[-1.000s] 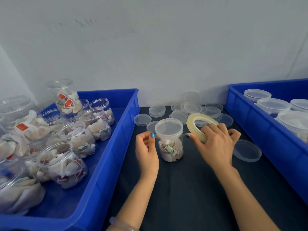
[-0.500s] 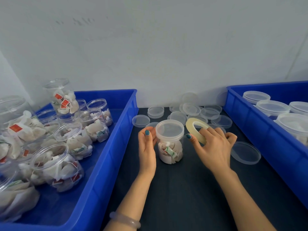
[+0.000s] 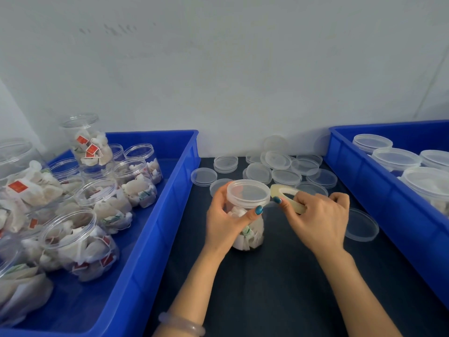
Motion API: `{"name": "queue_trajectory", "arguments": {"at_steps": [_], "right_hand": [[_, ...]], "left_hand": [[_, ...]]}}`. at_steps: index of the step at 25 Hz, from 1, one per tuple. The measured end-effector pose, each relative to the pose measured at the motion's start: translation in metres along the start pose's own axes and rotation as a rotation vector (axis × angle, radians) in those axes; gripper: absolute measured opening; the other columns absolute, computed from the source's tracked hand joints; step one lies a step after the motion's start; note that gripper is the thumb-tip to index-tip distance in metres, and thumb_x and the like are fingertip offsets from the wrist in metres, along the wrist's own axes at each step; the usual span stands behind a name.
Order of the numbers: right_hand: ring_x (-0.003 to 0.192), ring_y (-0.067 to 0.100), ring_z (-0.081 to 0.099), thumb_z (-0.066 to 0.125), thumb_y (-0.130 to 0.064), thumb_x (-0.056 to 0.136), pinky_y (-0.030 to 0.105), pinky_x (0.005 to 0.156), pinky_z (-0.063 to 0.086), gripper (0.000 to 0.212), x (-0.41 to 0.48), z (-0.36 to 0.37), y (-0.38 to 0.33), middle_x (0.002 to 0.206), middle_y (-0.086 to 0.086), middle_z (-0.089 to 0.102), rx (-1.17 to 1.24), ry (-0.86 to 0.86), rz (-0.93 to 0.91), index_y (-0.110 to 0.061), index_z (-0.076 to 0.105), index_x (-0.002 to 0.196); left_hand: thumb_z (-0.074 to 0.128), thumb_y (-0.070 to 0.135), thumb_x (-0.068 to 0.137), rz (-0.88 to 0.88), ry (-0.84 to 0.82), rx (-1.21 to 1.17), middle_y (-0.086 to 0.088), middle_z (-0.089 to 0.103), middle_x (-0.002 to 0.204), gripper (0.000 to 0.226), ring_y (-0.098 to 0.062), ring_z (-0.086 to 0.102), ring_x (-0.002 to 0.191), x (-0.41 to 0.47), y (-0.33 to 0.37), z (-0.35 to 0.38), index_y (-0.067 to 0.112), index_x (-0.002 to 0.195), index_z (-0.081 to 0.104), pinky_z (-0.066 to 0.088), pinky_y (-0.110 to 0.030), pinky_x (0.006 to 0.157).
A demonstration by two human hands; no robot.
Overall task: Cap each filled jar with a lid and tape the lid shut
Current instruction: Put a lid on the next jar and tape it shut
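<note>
Dark table (image 3: 267, 288), sachet-filled capped jar (image 3: 254, 233)

A plain, pale grey-white painted wall (image 3: 218, 69) rises directly behind the dark navy tabletop (image 3: 279, 288). Faint dark smudges mark the wall high above the tabletop, under soft, even light.

Nothing here can be read. The small red tags (image 3: 91, 150) on the sachets (image 3: 36, 193) inside the open jars (image 3: 73, 242) in the blue bin (image 3: 155, 239) at nine o'clock bear pale marks, too blurred to make out. The green-and-white tag (image 3: 246, 231) inside the capped jar (image 3: 256, 237) at centre is equally illegible.
</note>
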State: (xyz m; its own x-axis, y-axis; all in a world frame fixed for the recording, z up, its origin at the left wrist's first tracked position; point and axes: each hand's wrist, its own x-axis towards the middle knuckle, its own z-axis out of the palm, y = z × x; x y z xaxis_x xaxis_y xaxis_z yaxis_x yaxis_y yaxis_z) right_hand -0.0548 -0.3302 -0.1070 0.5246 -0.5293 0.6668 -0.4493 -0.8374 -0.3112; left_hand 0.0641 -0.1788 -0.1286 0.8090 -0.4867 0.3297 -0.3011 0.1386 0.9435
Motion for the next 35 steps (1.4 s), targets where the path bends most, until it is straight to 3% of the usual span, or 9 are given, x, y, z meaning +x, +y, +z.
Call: {"name": "queue_trajectory", "arguments": {"at_steps": [6, 11, 14, 20, 23, 27, 30, 32, 35], "right_hand": [[0.05, 0.016, 0.042, 0.04, -0.075, 0.082, 0.037, 0.078, 0.027, 0.063, 0.003, -0.005, 0.007, 0.048, -0.006, 0.047, 0.081, 0.044, 0.019, -0.02, 0.06, 0.059], [0.051, 0.017, 0.044, 0.05, -0.076, 0.083, 0.035, 0.079, 0.025, 0.063, 0.005, -0.007, 0.005, 0.047, -0.005, 0.047, 0.159, 0.085, 0.047, -0.018, 0.061, 0.059], [0.052, 0.017, 0.045, 0.038, -0.082, 0.08, 0.034, 0.079, 0.025, 0.071, 0.003, -0.007, 0.0, 0.049, -0.005, 0.049, 0.211, 0.067, 0.045, -0.018, 0.062, 0.061], [0.055, 0.014, 0.046, 0.029, -0.084, 0.082, 0.035, 0.079, 0.026, 0.075, 0.002, -0.009, -0.01, 0.051, -0.013, 0.044, 0.271, 0.037, 0.029, -0.02, 0.064, 0.064], [0.064, 0.009, 0.047, 0.023, -0.084, 0.083, 0.036, 0.081, 0.025, 0.077, 0.002, -0.008, -0.01, 0.059, -0.014, 0.05, 0.277, -0.06, 0.033, -0.025, 0.072, 0.08], [0.086, -0.006, 0.044, 0.022, -0.08, 0.087, 0.034, 0.086, 0.019, 0.066, 0.001, -0.007, -0.006, 0.068, -0.011, 0.05, 0.431, -0.319, 0.031, -0.038, 0.069, 0.11], [0.086, -0.026, 0.032, 0.032, -0.074, 0.082, 0.035, 0.092, 0.021, 0.033, 0.0, -0.01, -0.007, 0.074, -0.012, 0.051, 0.688, -0.493, 0.068, -0.062, 0.057, 0.1], [0.091, -0.019, 0.038, 0.032, -0.083, 0.081, 0.028, 0.095, 0.022, 0.03, -0.002, -0.011, -0.008, 0.079, -0.016, 0.057, 0.755, -0.494, 0.039, -0.074, 0.058, 0.092], [0.095, -0.011, 0.042, 0.036, -0.073, 0.085, 0.01, 0.093, 0.013, 0.025, -0.002, -0.008, -0.01, 0.084, -0.012, 0.06, 0.716, -0.445, 0.0, -0.071, 0.059, 0.096]], "left_hand": [[0.083, 0.042, 0.064, -0.099, -0.097, -0.159, 0.004, 0.073, 0.113, 0.062, -0.013, 0.067, 0.109, 0.001, 0.012, -0.01, 0.022, 0.119, 0.064, 0.054, -0.022, 0.084], [0.083, 0.074, 0.047, -0.222, -0.215, -0.288, -0.007, 0.076, 0.097, 0.077, -0.022, 0.072, 0.091, -0.005, 0.019, -0.009, 0.023, 0.104, 0.075, 0.059, -0.037, 0.079], [0.085, 0.071, 0.047, -0.336, -0.328, -0.453, -0.006, 0.075, 0.088, 0.065, -0.019, 0.072, 0.08, -0.008, 0.02, -0.008, 0.027, 0.095, 0.08, 0.06, -0.034, 0.07], [0.086, 0.062, 0.057, -0.531, -0.442, -0.694, -0.012, 0.072, 0.093, 0.073, -0.024, 0.07, 0.081, -0.012, 0.018, -0.007, 0.011, 0.107, 0.075, 0.059, -0.036, 0.069], [0.085, 0.063, 0.056, -0.526, -0.42, -0.647, -0.015, 0.07, 0.108, 0.079, -0.027, 0.068, 0.095, -0.009, 0.014, -0.007, 0.011, 0.114, 0.074, 0.057, -0.042, 0.082], [0.059, 0.059, 0.079, -0.525, -0.374, -0.558, -0.004, 0.076, 0.095, 0.045, -0.017, 0.073, 0.087, -0.013, 0.015, -0.01, 0.023, 0.095, 0.081, 0.059, -0.032, 0.079], [0.046, 0.051, 0.093, -0.503, -0.356, -0.432, -0.002, 0.076, 0.091, 0.046, -0.008, 0.073, 0.08, -0.004, 0.018, -0.007, 0.022, 0.101, 0.08, 0.058, -0.024, 0.07], [0.038, 0.032, 0.105, -0.467, -0.34, -0.221, -0.005, 0.072, 0.093, 0.044, 0.0, 0.07, 0.066, 0.001, 0.012, -0.009, 0.007, 0.126, 0.067, 0.053, -0.015, 0.058], [0.035, 0.049, 0.104, -0.376, -0.299, -0.041, -0.004, 0.072, 0.118, 0.05, -0.011, 0.072, 0.092, 0.0, 0.012, -0.006, 0.019, 0.131, 0.063, 0.056, -0.019, 0.075]]}}
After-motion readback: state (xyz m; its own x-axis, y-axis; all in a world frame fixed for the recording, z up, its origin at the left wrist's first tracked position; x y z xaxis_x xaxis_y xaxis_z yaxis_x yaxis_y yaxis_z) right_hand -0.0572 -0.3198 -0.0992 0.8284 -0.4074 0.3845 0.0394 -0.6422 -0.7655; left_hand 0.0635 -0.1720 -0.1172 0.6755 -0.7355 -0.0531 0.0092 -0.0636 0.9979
